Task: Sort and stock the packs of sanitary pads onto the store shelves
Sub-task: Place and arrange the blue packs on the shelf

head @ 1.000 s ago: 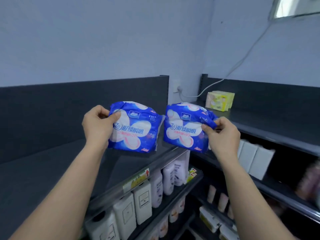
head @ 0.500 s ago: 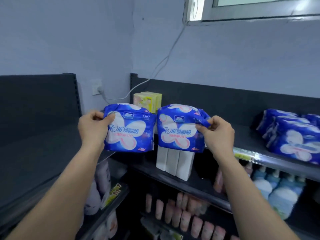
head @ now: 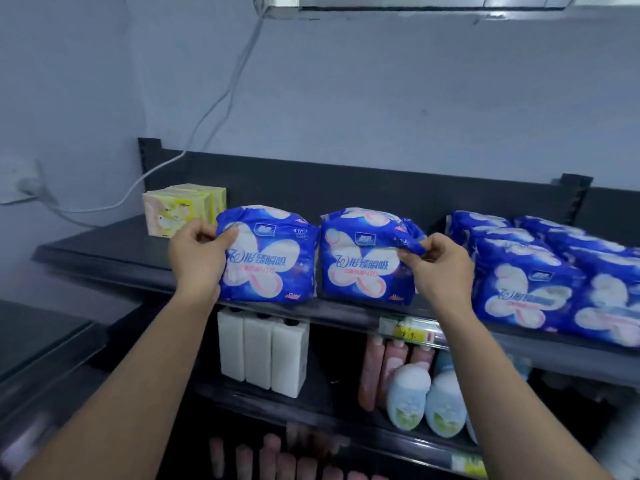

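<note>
The dark top shelf (head: 114, 251) carries a group of blue sanitary pad packs (head: 526, 282) at its right. Just beside them, at the shelf's front edge, you hold two more upright. Your left hand (head: 197, 261) grips the left pack (head: 266, 261) by its side; your right hand (head: 440, 268) pinches the right pack (head: 363, 265) by its upper corner.

Pale bluish wall (head: 381, 98), corner at left. Window frame (head: 415, 6) along top edge. White cable (head: 162, 165) down to wall socket (head: 26, 183) at left. Dark metal shelving: upright back panel (head: 346, 188) behind top shelf (head: 104, 247), lower tiers in shadow. Dim, cool light.
</note>
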Available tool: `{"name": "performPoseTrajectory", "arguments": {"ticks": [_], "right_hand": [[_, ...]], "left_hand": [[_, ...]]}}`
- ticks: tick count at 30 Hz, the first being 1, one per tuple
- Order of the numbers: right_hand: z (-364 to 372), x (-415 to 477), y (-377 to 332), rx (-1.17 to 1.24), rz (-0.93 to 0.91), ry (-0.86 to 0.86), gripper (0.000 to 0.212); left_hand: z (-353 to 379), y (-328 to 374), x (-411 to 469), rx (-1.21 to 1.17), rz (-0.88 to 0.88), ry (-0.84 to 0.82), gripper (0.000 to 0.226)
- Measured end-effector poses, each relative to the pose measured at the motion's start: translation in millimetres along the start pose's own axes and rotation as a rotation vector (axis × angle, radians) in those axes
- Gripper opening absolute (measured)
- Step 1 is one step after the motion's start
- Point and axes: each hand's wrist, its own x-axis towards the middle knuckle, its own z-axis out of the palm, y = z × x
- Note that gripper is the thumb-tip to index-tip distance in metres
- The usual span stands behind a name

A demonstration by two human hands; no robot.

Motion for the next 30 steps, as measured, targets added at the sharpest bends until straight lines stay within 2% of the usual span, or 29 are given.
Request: {"name": "performPoseTrajectory", "arguments": {"ticks": [12, 20, 26, 30], "right_hand": [[21, 113, 62, -0.144, 0.152, 0.162, 0.029], [51, 156, 102, -0.205, 0.267, 0.203, 0.016], [60, 184, 107, -0.261, 0.317, 0.23, 0.002], [56, 200, 112, -0.326, 0.36, 0.205, 0.005]], "left_hand": [[142, -63, 84, -0.019, -0.043, -0.166, 0.038], [183, -81, 112, -0.042, -0.022, -0.192, 0.037], [210, -80, 96, -0.075, -0.039, -0.314, 0.037], [222, -83, 83, -0.079, -0.068, -0.383, 0.038]]}}
